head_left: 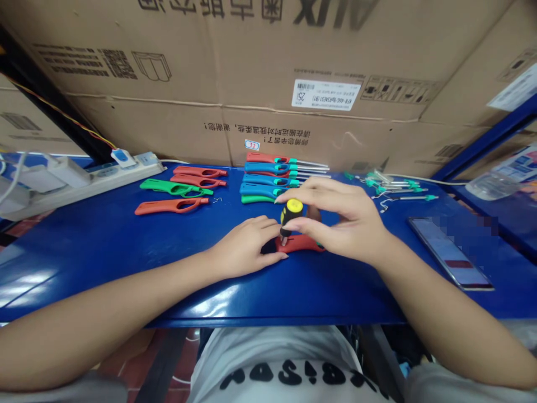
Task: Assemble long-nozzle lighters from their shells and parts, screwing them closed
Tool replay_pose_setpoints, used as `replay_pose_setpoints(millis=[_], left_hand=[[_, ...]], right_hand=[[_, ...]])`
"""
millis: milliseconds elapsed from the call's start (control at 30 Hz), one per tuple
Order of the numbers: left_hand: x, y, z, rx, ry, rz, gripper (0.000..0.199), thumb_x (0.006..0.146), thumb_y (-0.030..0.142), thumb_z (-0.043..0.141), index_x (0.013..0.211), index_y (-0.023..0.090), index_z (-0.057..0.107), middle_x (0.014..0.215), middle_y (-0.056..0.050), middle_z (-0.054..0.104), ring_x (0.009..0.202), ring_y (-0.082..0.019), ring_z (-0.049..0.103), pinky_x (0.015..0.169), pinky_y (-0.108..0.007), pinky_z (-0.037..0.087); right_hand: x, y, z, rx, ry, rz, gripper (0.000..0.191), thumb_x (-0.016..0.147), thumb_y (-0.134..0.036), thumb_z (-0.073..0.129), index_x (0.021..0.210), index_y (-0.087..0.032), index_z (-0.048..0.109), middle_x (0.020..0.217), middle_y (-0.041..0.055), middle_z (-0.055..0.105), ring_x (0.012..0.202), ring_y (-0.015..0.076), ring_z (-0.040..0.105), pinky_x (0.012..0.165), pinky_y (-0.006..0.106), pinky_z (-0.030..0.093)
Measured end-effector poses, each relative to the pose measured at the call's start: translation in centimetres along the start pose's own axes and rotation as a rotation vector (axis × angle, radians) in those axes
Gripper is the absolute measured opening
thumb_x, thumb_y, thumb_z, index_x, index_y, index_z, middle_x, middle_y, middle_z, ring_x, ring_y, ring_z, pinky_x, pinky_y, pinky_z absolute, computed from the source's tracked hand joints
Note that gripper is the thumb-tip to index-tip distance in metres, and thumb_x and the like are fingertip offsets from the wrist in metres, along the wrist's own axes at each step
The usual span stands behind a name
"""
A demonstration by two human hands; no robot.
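Note:
A short screwdriver (291, 215) with a yellow and black handle stands upright between the thumb and fingers of my right hand (346, 218). Its tip meets the left end of a red lighter body (300, 243) lying on the blue table (235, 299). My left hand (250, 246) pinches that same end, thumb on the near side and fingers on the far side. Part of the red body's right end is covered by my right hand. Just beyond my hands is a row of red, blue and green lighters (265, 182) with metal tubes.
Red and green handles (172, 206) lie at the left, near a power strip (104, 182). Metal tubes with green parts (413, 197) and a phone (451, 254) are at the right. Large cardboard boxes (251, 78) stand behind; a clear bottle (489, 182) is far right.

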State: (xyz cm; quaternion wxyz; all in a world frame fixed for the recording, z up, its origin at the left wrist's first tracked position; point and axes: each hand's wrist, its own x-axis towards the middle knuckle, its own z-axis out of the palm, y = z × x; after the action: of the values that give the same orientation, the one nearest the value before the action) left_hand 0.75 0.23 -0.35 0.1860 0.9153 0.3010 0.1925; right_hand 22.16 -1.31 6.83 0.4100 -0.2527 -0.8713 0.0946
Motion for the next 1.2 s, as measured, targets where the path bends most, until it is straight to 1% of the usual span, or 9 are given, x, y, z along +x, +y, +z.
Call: replay_pose_setpoints(millis=[167,267,367,433,567,767,933,1100,1200], left_hand=[[-0.1,-0.1,0.1,0.009,0.003,0.013,0.019,0.091,0.034,0.069,0.102,0.018,0.066,0.103,-0.007,0.069,0.098,-0.026,0.062,0.087,-0.039,0.049],[-0.1,-0.3,0.2,0.032,0.017,0.055,0.018,0.092,0.034,0.068,0.102,0.020,0.065,0.106,-0.006,0.069,0.101,-0.026,0.062,0.087,-0.038,0.048],[-0.1,-0.4,0.3,0.037,0.018,0.064,0.018,0.092,0.034,0.068,0.103,0.020,0.064,0.107,-0.006,0.069,0.102,-0.025,0.062,0.087,-0.036,0.048],[-0.1,-0.3,0.2,0.029,0.011,0.061,0.017,0.092,0.033,0.068,0.102,0.020,0.063,0.105,-0.005,0.069,0.101,-0.025,0.061,0.087,-0.036,0.047],[0.1,-0.1,0.0,0.001,-0.004,0.041,0.017,0.093,0.034,0.068,0.098,0.019,0.062,0.098,-0.004,0.066,0.095,-0.023,0.061,0.084,-0.035,0.047],[0.0,-0.1,0.1,-0.004,0.009,0.039,0.017,0.092,0.033,0.069,0.097,0.020,0.061,0.101,-0.004,0.066,0.098,-0.024,0.061,0.087,-0.036,0.046],[0.1,0.1,-0.2,-0.038,-0.031,0.017,0.015,0.092,0.034,0.068,0.096,0.020,0.061,0.098,-0.003,0.066,0.097,-0.023,0.060,0.086,-0.035,0.046],[0.1,0.0,-0.1,-0.024,-0.012,0.024,0.017,0.092,0.034,0.069,0.097,0.020,0.061,0.102,-0.004,0.066,0.098,-0.023,0.060,0.087,-0.036,0.046],[0.1,-0.1,0.0,-0.011,-0.009,0.024,0.018,0.092,0.035,0.069,0.097,0.019,0.061,0.100,-0.004,0.066,0.098,-0.023,0.060,0.086,-0.035,0.046]], right_hand=[[-0.3,0.2,0.9,-0.145,0.012,0.011,0.022,0.095,-0.030,0.064,0.114,-0.020,0.064,0.118,0.0109,0.069,0.105,0.0238,0.068,0.079,0.033,0.059],[-0.4,0.5,1.0,-0.037,0.033,0.096,0.026,0.096,-0.029,0.062,0.120,-0.022,0.060,0.119,0.0079,0.069,0.093,0.0189,0.070,0.071,0.028,0.059],[-0.3,0.7,0.7,-0.168,0.057,0.053,0.030,0.094,-0.035,0.067,0.120,-0.023,0.063,0.115,0.0064,0.072,0.090,0.0194,0.071,0.076,0.031,0.059],[-0.2,0.7,0.5,-0.237,0.005,0.029,0.032,0.097,-0.036,0.061,0.126,-0.022,0.063,0.121,0.0078,0.071,0.102,0.0223,0.070,0.086,0.034,0.058],[-0.1,0.9,0.3,-0.084,-0.147,0.086,0.046,0.105,-0.025,0.039,0.152,-0.025,0.040,0.150,0.0084,0.053,0.119,0.0214,0.064,0.095,0.037,0.056],[0.0,1.0,0.0,-0.208,-0.070,0.029,0.030,0.097,-0.032,0.061,0.125,-0.023,0.064,0.118,0.0076,0.073,0.098,0.0212,0.071,0.082,0.033,0.057],[0.2,0.8,-0.2,-0.104,-0.104,0.068,0.036,0.102,-0.021,0.046,0.137,-0.024,0.057,0.139,0.0077,0.063,0.115,0.0210,0.066,0.086,0.034,0.057],[0.2,0.8,-0.3,-0.068,-0.023,0.060,0.020,0.094,-0.029,0.066,0.112,-0.021,0.069,0.105,0.0048,0.075,0.083,0.0173,0.070,0.070,0.029,0.056],[0.1,0.9,-0.4,-0.187,-0.006,0.016,0.020,0.097,-0.031,0.062,0.113,-0.021,0.068,0.111,0.0071,0.074,0.095,0.0204,0.070,0.082,0.034,0.056]])
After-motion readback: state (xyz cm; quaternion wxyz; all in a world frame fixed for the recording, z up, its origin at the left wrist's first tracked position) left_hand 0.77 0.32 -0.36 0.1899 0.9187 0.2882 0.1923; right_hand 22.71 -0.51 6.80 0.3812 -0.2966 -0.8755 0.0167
